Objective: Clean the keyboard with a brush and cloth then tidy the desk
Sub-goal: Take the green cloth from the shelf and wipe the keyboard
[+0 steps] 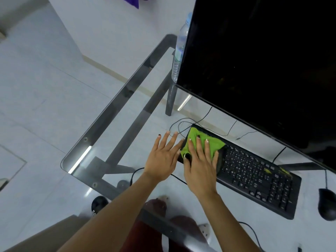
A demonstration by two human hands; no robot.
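- The right hand [200, 166] presses its flat, spread fingers on the green cloth [201, 142] at the keyboard [254, 171] end; a hard wipe could slide the keyboard across the glass table [112, 113]
- The left hand [161, 159] hovers just beside, fingers wide, holding nothing
- The thin cable [183, 124] beyond the fingertips could snag
- No brush visible
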